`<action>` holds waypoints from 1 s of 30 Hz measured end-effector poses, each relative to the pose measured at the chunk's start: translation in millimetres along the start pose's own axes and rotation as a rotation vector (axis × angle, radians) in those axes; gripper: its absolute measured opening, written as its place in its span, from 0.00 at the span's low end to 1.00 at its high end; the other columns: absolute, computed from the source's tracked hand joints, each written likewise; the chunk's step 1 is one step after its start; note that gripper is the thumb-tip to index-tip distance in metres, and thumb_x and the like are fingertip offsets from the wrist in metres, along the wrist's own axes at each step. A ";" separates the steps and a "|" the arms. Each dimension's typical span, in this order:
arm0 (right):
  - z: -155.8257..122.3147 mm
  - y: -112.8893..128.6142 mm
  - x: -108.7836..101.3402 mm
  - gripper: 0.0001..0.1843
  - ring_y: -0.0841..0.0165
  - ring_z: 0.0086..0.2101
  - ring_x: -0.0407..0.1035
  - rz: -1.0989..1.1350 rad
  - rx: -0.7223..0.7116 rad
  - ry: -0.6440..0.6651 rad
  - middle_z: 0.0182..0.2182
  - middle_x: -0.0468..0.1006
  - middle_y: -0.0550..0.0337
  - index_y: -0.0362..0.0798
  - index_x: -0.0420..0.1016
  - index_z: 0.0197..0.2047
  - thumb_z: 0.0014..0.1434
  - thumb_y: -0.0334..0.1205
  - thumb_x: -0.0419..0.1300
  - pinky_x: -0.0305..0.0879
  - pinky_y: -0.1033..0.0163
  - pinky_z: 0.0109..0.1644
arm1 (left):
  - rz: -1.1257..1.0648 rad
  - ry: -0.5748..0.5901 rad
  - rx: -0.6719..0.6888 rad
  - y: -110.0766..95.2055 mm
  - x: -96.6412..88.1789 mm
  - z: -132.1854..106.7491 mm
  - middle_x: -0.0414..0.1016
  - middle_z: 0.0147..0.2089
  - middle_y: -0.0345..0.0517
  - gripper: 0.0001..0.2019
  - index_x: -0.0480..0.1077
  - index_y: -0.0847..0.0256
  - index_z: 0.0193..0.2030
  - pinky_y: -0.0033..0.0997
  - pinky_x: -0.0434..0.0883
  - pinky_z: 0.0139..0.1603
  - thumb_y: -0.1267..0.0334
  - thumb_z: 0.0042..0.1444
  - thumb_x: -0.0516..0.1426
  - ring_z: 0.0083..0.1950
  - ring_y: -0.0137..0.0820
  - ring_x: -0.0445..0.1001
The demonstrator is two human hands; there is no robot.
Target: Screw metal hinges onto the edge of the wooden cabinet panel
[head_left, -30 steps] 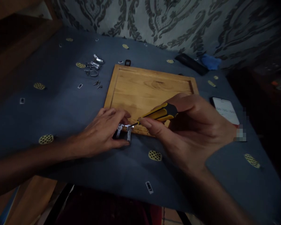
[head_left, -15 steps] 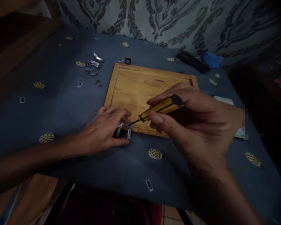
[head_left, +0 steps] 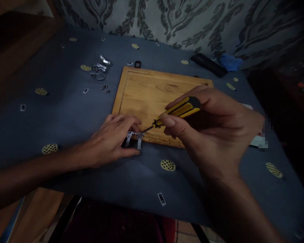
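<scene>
A yellow-and-black screwdriver [head_left: 177,111] is pinched between the thumb and fingers of my right hand [head_left: 212,128]. Its thin shaft slants down to the left, with the tip at a silver metal fitting [head_left: 139,140]. This fitting has two leg-like parts and lies at the near left corner of a wooden board [head_left: 147,91]. My left hand [head_left: 114,138] curls round the fitting, fingers on the board side and thumb at its lower end. Small dark holes run along the board's near edge. The exact contact of the tip is too small to make out.
Loose metal fittings [head_left: 101,65] and several screws [head_left: 105,88] lie left of the board. Behind it are a black case [head_left: 209,64] and a blue cloth [head_left: 231,62]. A phone-like object [head_left: 258,141] is partly hidden by my right hand. A patterned cloth [head_left: 73,175] covers the table.
My right hand and the screwdriver have shifted slightly up and right, with the tip now at the right leg's top. My left hand stays in place on the fitting.
</scene>
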State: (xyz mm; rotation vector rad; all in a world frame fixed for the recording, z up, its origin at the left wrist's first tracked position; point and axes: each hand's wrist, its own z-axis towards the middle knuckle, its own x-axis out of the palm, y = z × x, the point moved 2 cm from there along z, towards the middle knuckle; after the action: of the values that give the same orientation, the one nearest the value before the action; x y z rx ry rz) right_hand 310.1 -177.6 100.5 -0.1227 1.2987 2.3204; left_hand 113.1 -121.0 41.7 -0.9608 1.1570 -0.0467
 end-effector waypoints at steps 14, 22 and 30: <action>0.3 -3.9 4.0 0.16 0.63 0.27 0.69 0.035 -0.132 0.071 0.26 0.74 0.64 0.57 0.76 0.32 0.59 0.47 0.80 0.66 0.53 0.28 | 0.006 -0.013 0.031 1.3 0.9 1.0 0.80 0.56 0.45 0.23 0.66 0.53 0.58 0.53 0.69 0.63 0.58 0.60 0.69 0.61 0.50 0.76; 0.9 -3.8 0.2 0.11 0.63 0.31 0.75 0.070 -0.121 0.166 0.29 0.78 0.64 0.57 0.80 0.36 0.62 0.45 0.78 0.72 0.56 0.31 | 0.013 -0.006 0.027 -1.2 -0.4 0.7 0.80 0.55 0.43 0.22 0.66 0.54 0.56 0.50 0.69 0.63 0.61 0.60 0.69 0.61 0.48 0.76; 6.8 -6.0 -9.7 0.10 0.61 0.34 0.80 0.010 -0.087 0.214 0.32 0.83 0.60 0.58 0.85 0.35 0.60 0.49 0.79 0.76 0.60 0.31 | -0.010 -0.010 0.011 1.0 -1.1 1.0 0.81 0.54 0.43 0.20 0.68 0.53 0.52 0.55 0.69 0.64 0.61 0.58 0.70 0.61 0.49 0.77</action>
State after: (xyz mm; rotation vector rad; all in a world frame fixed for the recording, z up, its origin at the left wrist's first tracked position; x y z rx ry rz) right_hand 322.4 -172.8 102.4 -0.4035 1.2994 2.4261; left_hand 112.9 -119.3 41.9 -0.9567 1.1415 -0.0562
